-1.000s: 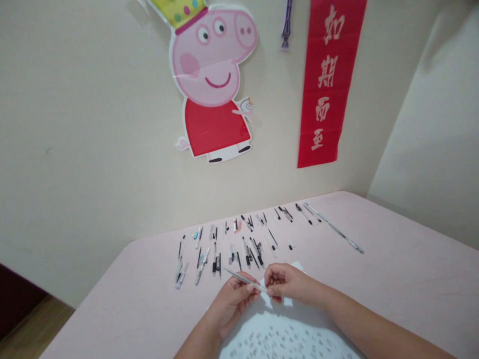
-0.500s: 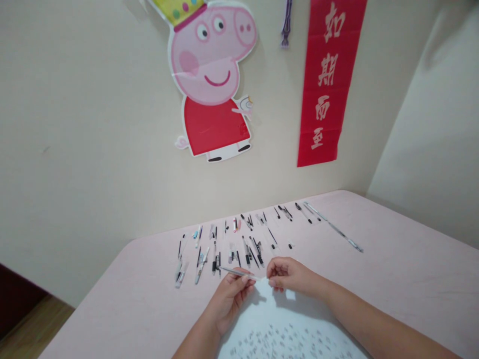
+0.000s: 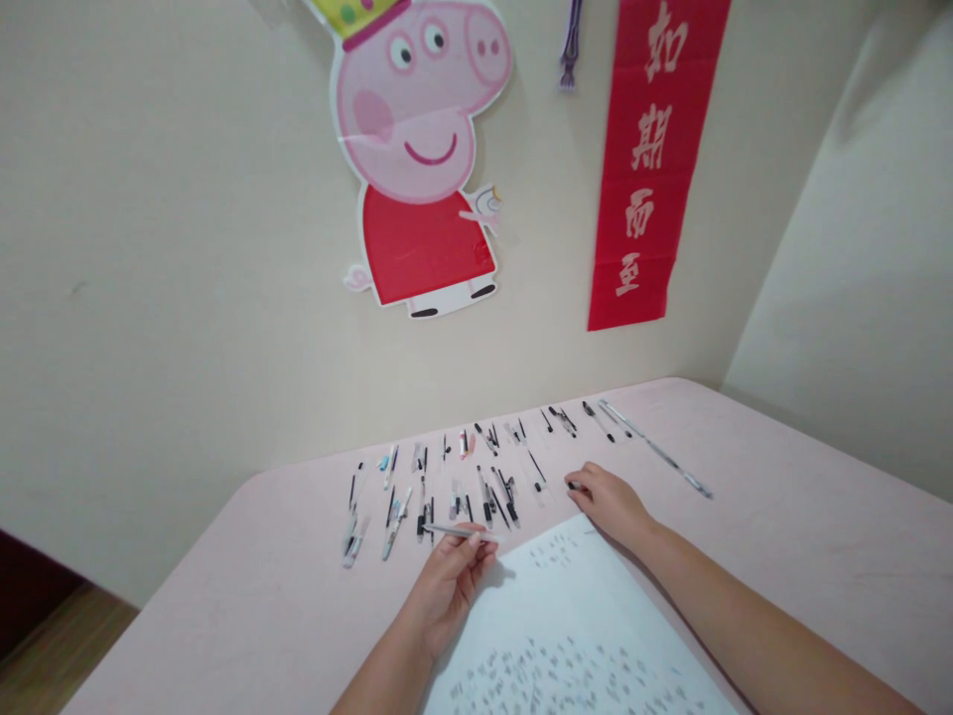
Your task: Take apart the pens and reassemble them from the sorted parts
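My left hand is closed round a thin clear pen barrel, held level just above the pink table. My right hand reaches forward onto the table, fingers curled over a small black pen part at its fingertips. Whether it grips that part I cannot make out. A white sheet covered in small handwriting lies between my forearms. Beyond both hands several pens and pen parts lie in rows.
A long thin refill lies at the far right of the rows. The table meets a beige wall with a cartoon pig cut-out and a red banner. The table's left edge drops to a wooden floor.
My hands have come apart. The right hand let go of the barrel's end and moved forward and right to the small black part. The left hand kept the barrel and shifted slightly left.
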The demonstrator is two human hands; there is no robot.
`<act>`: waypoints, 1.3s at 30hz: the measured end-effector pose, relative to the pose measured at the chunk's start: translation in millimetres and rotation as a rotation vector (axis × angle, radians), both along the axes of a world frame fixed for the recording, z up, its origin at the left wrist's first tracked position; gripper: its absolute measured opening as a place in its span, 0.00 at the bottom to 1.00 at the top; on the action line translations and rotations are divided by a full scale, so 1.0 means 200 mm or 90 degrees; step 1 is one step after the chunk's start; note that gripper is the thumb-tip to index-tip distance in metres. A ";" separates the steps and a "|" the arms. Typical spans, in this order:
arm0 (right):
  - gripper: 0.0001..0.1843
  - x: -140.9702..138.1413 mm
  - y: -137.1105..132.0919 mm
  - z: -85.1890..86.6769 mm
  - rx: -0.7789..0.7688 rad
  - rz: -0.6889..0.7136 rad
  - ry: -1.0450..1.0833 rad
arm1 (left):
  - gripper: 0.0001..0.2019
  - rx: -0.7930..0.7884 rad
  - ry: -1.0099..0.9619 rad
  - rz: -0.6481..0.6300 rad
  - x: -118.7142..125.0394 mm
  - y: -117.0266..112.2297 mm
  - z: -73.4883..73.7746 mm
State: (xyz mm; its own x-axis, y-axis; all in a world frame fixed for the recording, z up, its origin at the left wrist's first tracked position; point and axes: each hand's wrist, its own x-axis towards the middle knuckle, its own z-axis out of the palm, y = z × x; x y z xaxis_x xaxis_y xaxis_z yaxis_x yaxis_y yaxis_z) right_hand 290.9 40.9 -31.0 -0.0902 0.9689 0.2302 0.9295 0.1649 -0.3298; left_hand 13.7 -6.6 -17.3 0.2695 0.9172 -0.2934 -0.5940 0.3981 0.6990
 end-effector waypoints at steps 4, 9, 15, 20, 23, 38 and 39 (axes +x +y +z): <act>0.12 0.00 0.01 -0.01 -0.001 0.006 0.002 | 0.03 -0.001 -0.004 0.000 0.00 0.00 0.00; 0.11 -0.01 0.00 0.00 0.043 0.025 0.080 | 0.03 -0.003 0.008 0.017 0.00 0.00 0.01; 0.11 -0.15 -0.08 0.07 0.061 0.145 0.254 | 0.03 0.009 0.030 0.073 0.02 0.00 0.01; 0.12 -0.32 -0.18 0.12 -0.017 0.205 0.377 | 0.06 0.010 0.026 0.062 0.02 0.01 0.00; 0.06 -0.38 -0.21 0.12 -0.071 0.201 0.424 | 0.07 0.017 0.026 0.043 0.01 0.01 0.01; 0.06 -0.45 -0.25 0.07 -0.110 0.163 0.520 | 0.14 0.040 0.053 -0.029 0.01 -0.02 0.03; 0.06 -0.45 -0.25 0.07 -0.111 0.164 0.523 | 0.14 0.043 0.054 -0.030 0.01 -0.02 0.03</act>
State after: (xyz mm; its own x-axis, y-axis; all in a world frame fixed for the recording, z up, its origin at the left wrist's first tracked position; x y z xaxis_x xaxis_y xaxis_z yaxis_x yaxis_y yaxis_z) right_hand 200.8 -8.4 -17.0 -0.1819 0.9687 0.1690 0.3276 0.2218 -0.9184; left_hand 15.8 -9.7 -12.0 0.2893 0.9227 -0.2550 -0.5129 0.3743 0.7726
